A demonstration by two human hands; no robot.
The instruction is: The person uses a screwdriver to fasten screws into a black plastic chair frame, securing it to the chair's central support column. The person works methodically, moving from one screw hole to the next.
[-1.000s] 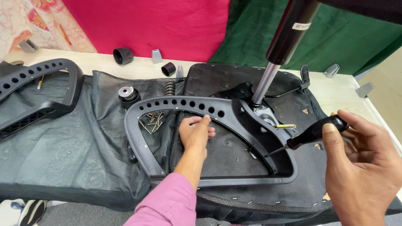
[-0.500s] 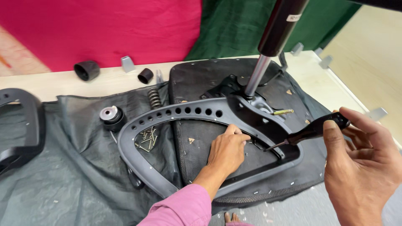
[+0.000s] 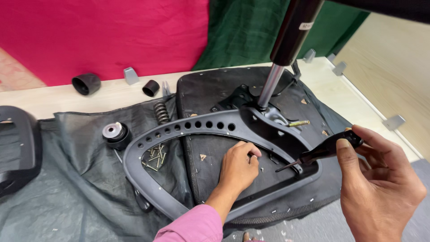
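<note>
The screwdriver [image 3: 323, 151] tip is thin and hard to make out where it meets the grey armrest frame [image 3: 188, 130] on the upturned seat base [image 3: 210, 157]; the gas cylinder [image 3: 293, 33] runs out of view at the top. The right hand [image 3: 380, 188] has its fingers wrapped around the screwdriver's black handle. The left hand [image 3: 239, 166] rests loosely curled inside the frame, holding nothing visible. Since half a second ago, that hand sits much the same, and the view has shifted slightly.
</note>
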